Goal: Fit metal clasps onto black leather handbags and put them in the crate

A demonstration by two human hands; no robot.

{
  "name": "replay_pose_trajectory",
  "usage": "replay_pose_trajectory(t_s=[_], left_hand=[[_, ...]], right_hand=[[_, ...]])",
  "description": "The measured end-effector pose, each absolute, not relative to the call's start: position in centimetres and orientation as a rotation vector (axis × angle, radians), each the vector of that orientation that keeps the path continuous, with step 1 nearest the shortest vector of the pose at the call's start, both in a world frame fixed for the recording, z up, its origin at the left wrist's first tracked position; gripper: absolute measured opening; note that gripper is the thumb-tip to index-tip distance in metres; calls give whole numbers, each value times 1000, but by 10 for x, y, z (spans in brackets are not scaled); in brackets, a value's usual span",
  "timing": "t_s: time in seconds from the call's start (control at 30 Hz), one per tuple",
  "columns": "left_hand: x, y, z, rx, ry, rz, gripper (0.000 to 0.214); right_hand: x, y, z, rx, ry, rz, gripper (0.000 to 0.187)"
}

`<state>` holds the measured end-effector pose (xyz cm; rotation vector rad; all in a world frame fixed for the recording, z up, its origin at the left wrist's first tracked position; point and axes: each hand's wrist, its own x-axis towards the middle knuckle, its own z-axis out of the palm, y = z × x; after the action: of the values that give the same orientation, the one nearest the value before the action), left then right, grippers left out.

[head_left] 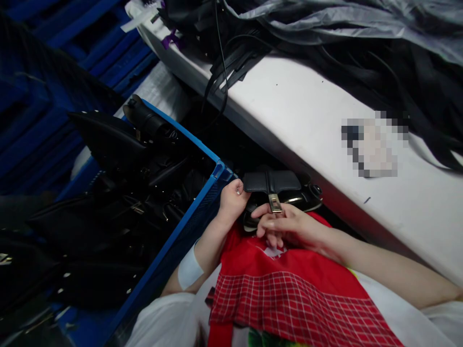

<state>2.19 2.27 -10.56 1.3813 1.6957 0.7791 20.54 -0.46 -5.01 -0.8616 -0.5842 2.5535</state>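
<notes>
A small black handbag (278,185) with a metal clasp rests on my lap, just below the white table edge. My left hand (231,200) is closed on the bag's left end. My right hand (285,224) lies over the bag's front, fingers curled around the silver clasp (275,203). A red apron (289,284) covers my lap under both hands.
A blue crate (188,212) packed with several black handbags stands at my left. The white table (307,111) runs across the right, with black straps, cords and grey plastic sheeting piled at its far end. Blue crates stack at the far left.
</notes>
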Motion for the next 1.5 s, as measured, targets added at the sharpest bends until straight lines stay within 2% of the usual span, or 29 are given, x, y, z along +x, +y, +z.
replay_pose_trajectory(t_s=[0.13,0.23,0.37,0.47,0.57,0.8,0.97,1.23,1.5], left_hand=[[20,21,-108,1385,1695,759,23],[20,20,-110,1385,1688,752,22],[15,23,-103,1109,1559,911,40],[9,24,-87,734,1336,1123,49],[6,22,-68,696,1224,1204,48],[13,11,-43,934,1065,982,33],[15,11,-41,1000,1029,820,30],[18,11,-40,1096,1174,757,29],[25,8,-39,1041,1177,703,24]], right_hand=[[214,-2,-41,-759,-483,2556,53],[213,0,-45,-801,-457,2543,44],[209,0,-55,-807,-502,2515,27],[209,0,-60,-803,-557,2477,26],[211,0,-62,-807,-628,2459,28],[209,2,-62,-828,-780,2442,37],[210,1,-61,-986,-1014,2300,44],[209,3,-60,-1107,-1309,2132,29],[209,2,-68,-1161,-1474,2046,28]])
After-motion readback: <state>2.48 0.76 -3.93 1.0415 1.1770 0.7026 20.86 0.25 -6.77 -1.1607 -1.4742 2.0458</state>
